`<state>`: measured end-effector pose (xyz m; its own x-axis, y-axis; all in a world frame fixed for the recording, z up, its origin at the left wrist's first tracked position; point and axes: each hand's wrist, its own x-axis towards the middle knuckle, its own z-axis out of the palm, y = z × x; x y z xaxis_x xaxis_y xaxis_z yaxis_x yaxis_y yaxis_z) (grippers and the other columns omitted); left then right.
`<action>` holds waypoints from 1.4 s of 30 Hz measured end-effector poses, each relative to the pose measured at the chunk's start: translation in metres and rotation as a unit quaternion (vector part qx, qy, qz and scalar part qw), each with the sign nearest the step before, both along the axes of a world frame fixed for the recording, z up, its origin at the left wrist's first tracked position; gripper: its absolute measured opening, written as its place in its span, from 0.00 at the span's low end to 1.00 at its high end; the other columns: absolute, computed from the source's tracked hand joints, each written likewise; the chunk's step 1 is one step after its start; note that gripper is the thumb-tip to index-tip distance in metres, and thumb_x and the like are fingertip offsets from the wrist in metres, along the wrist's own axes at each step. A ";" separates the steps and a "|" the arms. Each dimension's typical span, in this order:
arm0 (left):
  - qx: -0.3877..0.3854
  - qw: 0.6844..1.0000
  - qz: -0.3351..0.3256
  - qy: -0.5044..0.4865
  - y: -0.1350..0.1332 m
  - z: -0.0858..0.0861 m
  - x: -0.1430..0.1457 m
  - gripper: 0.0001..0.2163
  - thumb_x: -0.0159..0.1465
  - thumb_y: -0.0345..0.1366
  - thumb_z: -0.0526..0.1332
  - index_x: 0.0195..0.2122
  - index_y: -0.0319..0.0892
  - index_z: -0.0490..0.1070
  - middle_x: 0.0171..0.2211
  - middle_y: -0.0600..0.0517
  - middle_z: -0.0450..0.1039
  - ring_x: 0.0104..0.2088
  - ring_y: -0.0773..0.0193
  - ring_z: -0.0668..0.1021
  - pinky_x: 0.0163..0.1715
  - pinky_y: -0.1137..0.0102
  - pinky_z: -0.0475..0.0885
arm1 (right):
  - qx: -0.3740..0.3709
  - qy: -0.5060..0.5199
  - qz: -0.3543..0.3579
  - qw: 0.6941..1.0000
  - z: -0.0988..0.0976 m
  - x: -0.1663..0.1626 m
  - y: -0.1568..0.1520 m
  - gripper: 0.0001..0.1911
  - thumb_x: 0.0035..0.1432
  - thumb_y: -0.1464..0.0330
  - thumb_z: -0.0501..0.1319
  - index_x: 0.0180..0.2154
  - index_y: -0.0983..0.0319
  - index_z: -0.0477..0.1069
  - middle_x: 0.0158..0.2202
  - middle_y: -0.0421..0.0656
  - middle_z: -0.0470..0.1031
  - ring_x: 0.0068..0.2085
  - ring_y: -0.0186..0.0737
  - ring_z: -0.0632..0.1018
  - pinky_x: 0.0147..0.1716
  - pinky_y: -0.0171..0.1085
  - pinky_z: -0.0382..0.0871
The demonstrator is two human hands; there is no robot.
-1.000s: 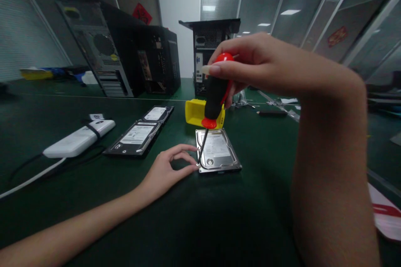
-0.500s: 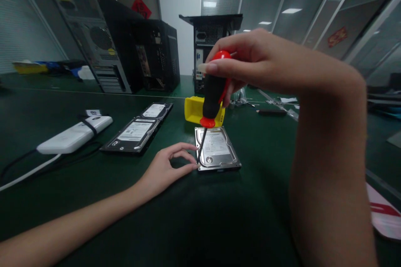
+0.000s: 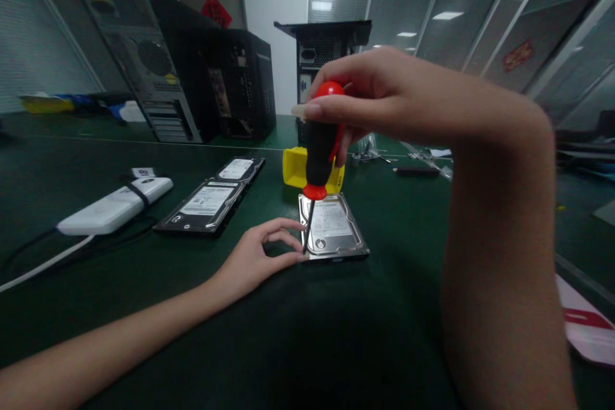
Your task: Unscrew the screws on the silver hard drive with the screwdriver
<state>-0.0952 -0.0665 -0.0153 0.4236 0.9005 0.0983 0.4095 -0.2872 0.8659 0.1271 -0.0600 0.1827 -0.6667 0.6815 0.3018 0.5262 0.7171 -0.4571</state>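
A silver hard drive [image 3: 336, 230] lies flat on the dark green table. My right hand [image 3: 379, 99] is closed round the top of a red and black screwdriver [image 3: 319, 147], which stands almost upright with its tip on the drive's near left corner. My left hand [image 3: 257, 259] rests on the table beside that corner. Its thumb and forefinger curve toward the screwdriver's shaft and touch the drive's edge.
Two more hard drives [image 3: 211, 198] lie in a row to the left, beside a white power strip [image 3: 113, 208] with its cable. A yellow box [image 3: 298, 166] sits behind the drive. Several open computer cases [image 3: 192, 57] stand at the back. A white and red sheet [image 3: 583, 327] lies at the right.
My right hand and the screwdriver's handle have shifted slightly left, so the tool stands more upright. My left hand has stayed at the drive's corner.
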 end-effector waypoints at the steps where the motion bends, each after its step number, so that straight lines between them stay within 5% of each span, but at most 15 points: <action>1: -0.001 1.000 0.001 0.001 0.000 0.000 0.000 0.21 0.60 0.42 0.70 0.53 0.44 0.74 0.36 0.53 0.84 0.44 0.55 0.84 0.64 0.54 0.65 | -0.001 0.002 0.002 1.000 0.000 0.000 0.000 0.17 0.60 0.49 0.67 0.35 0.56 0.76 0.36 0.40 0.82 0.39 0.48 0.82 0.30 0.39 0.76; 25: -0.033 0.999 -0.013 -0.022 -0.002 0.002 0.005 0.23 0.59 0.41 0.71 0.54 0.43 0.73 0.37 0.52 0.84 0.45 0.54 0.84 0.62 0.54 0.67 | -0.011 -0.011 0.022 1.000 0.002 0.001 0.002 0.15 0.60 0.51 0.69 0.34 0.55 0.76 0.36 0.39 0.82 0.39 0.47 0.83 0.30 0.38 0.77; 35: -0.019 0.997 -0.060 -0.039 0.007 -0.005 -0.002 0.25 0.57 0.39 0.74 0.54 0.42 0.73 0.39 0.52 0.83 0.45 0.56 0.82 0.59 0.56 0.69 | 0.014 -0.049 -0.005 0.999 0.003 -0.007 -0.001 0.12 0.71 0.59 0.62 0.37 0.59 0.74 0.35 0.39 0.80 0.36 0.33 0.82 0.27 0.25 0.76; 42: 0.067 0.994 -0.078 0.021 0.006 -0.003 -0.003 0.12 0.59 0.42 0.73 0.41 0.44 0.81 0.44 0.50 0.77 0.46 0.56 0.78 0.54 0.60 0.71 | 0.030 -0.046 -0.011 0.998 0.002 -0.007 0.000 0.09 0.71 0.61 0.62 0.39 0.59 0.73 0.36 0.38 0.80 0.35 0.32 0.82 0.25 0.24 0.76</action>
